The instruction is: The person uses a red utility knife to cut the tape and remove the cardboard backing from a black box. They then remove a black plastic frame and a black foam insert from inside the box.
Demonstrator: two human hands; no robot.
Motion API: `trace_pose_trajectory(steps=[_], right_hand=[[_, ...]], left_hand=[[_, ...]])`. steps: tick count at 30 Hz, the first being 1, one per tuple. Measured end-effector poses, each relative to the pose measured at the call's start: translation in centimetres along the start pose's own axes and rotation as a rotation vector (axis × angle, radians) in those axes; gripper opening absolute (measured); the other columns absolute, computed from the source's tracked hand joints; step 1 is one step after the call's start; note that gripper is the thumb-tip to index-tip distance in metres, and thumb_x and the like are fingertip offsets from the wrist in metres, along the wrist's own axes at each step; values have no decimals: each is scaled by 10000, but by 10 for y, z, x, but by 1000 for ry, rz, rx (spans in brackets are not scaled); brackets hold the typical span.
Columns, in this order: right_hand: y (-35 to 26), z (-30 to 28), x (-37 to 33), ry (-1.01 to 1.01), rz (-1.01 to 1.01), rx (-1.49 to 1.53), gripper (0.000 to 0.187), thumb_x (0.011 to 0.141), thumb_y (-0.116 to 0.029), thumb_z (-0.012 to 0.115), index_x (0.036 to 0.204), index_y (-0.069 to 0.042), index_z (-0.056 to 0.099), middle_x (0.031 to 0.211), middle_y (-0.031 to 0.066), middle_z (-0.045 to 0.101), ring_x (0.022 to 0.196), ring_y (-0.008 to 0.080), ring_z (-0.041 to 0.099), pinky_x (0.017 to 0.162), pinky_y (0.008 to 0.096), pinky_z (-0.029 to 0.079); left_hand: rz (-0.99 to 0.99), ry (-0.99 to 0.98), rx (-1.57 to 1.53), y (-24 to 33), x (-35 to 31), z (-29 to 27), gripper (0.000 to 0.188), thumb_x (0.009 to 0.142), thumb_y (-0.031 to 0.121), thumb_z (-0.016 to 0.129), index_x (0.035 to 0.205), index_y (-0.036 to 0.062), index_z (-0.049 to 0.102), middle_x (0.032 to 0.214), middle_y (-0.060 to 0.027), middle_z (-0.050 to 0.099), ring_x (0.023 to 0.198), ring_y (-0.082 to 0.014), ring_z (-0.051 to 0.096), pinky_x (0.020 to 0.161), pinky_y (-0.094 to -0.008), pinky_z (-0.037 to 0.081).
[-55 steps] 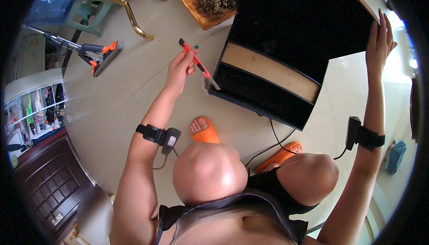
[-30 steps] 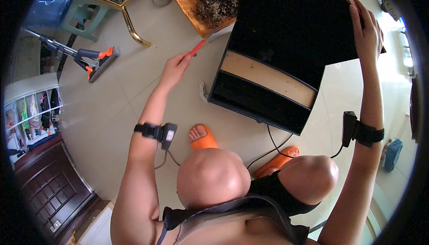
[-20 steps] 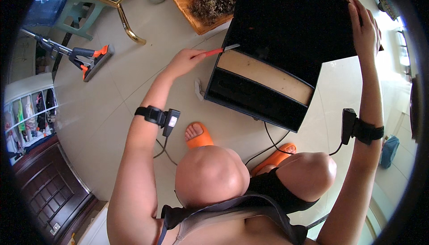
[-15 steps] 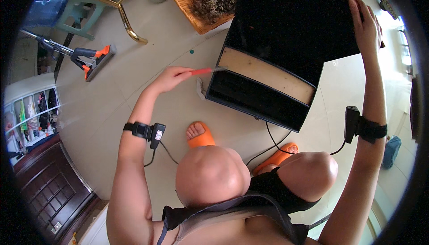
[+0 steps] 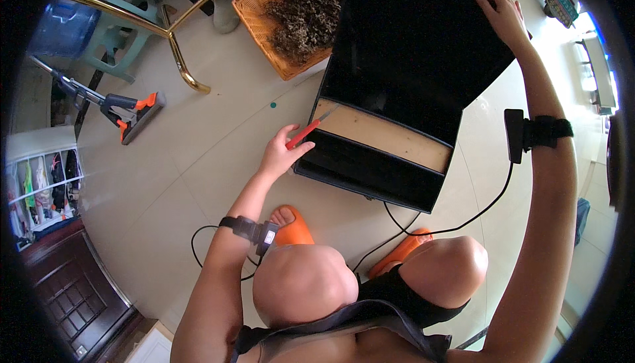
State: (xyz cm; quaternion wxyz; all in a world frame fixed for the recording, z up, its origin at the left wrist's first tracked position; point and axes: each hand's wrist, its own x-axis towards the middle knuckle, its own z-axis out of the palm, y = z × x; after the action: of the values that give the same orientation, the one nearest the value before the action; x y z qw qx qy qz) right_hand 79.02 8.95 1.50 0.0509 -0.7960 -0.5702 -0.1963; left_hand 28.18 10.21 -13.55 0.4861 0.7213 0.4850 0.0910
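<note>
While the right hand point(image 5: 504, 13) presses flat on the upper far edge of the big black cabinet point(image 5: 413, 52), fingers spread rather than wrapped, the box leans tilted over the tiled floor point(image 5: 198, 164), lower edge down near the person's feet. That brace looks like what keeps it steady and its underside turned up. Down at the near left corner, the left hand point(image 5: 279, 154) pinches a red-handled screwdriver point(image 5: 306, 131), fingers closed round the handle, shaft angled up onto the pale wooden panel point(image 5: 383, 136) set into the cabinet's underside. Tip sits at the panel's left end; whether it's seated in a screw is too small to tell. A black cable point(image 5: 456, 221) runs from the cabinet's lower edge across the floor, its start hidden under the box. Beyond the cabinet's far left corner sits a woven basket point(image 5: 264, 19) of dark dried stuff, partly cut off behind it. An orange-trimmed mop point(image 5: 126, 111) lies well off to the left.
</note>
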Motion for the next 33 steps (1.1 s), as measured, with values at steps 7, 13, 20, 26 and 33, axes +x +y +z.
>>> trace_pose_trajectory(steps=[7,13,20,26,33], right_hand=[[26,22,-65,298,213,33,458,908,-424,369,1344,-299,308,1429,22,228,1305,278,234,986,629,155],[46,42,-75,-102,263,3,556,914,-403,360,1394,-197,172,1467,-19,82,1342,246,116,1002,631,127],[27,89,-77,-471,233,91,613,881,-473,400,1394,-228,170,1467,-18,78,1345,225,104,1033,595,97],[-11,65,-119,-575,125,169,630,859,-480,455,1388,-254,198,1466,43,71,1346,250,89,1040,580,84],[-31,70,-153,-649,161,139,623,865,-444,458,1386,-209,209,1462,61,95,1343,240,110,1050,558,71]], left_hand=[[118,61,-121,-24,6,25,324,761,236,643,955,-17,583,684,-69,583,591,-126,522,577,-275,435],[45,31,-126,-13,8,40,213,780,214,616,830,8,595,515,-15,437,496,-88,394,478,-273,357],[9,81,-154,-22,-6,45,225,797,217,607,875,6,598,532,4,461,503,-70,406,478,-254,364],[-32,129,-119,-23,-28,52,237,801,220,613,915,13,606,557,17,479,499,-69,413,477,-247,368],[12,92,-381,-32,-26,42,334,851,340,571,965,27,582,680,-3,541,581,-79,469,530,-233,399]])
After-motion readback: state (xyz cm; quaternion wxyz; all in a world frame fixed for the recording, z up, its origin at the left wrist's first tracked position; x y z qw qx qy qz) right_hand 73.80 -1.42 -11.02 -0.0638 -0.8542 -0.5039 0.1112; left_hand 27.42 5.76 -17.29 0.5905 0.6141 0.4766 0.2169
